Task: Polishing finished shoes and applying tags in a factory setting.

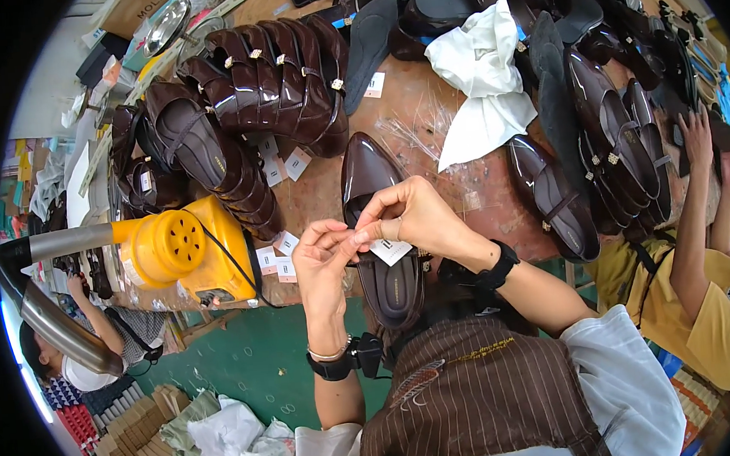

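A glossy dark-brown pointed shoe (367, 165) with a strap lies at the table's near edge, its toe away from me. Above its strap, my left hand (325, 255) and my right hand (415, 225) meet at the fingertips, both closed in a pinch. What is between them is too small to make out. Just under the fingers a small white tag (391, 251) lies over the shoe opening, partly covered by my right hand. The insole (395, 285) shows below the tag.
Rows of similar brown shoes (281, 83) stand at the left, others (610, 129) at the right. Left of my hands is a yellow blower (207, 250) with a metal nozzle. Loose tags (286, 269), clear plastic strands (417, 124) and white cloth (481, 79) lie about. A co-worker (703, 291) sits right.
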Motion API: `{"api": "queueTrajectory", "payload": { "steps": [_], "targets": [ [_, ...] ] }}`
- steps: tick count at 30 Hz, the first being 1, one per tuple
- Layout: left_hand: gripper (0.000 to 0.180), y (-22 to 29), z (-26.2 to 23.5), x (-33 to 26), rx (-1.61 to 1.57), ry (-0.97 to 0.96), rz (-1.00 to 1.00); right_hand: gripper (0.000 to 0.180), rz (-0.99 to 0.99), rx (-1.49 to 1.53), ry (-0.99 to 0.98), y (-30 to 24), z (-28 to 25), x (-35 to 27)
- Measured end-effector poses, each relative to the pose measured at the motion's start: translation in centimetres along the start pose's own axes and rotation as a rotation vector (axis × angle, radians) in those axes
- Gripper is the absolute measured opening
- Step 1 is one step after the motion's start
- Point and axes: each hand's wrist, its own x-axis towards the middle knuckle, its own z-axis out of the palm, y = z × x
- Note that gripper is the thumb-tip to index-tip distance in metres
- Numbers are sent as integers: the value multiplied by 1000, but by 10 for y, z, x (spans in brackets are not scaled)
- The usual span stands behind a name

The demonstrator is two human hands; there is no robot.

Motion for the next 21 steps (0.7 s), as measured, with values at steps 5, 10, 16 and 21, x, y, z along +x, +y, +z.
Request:
{"api": "queueTrajectory", "payload": {
  "steps": [5, 10, 16, 21],
  "targets": [
    [37, 7, 15, -5, 19, 63, -23, 9, -150, -172, -1, -6, -9, 0],
    [46, 16, 12, -32, 1140, 316, 324, 12, -144, -714, 521, -49, -89, 31],
    [13, 14, 12, -29, 871, 43, 49, 19, 53, -1330, 724, -18, -118, 97],
    [22, 103, -23, -12, 607, 191, 346, 15, 177, -1443, 827, 8, -114, 121]
  ]
}}
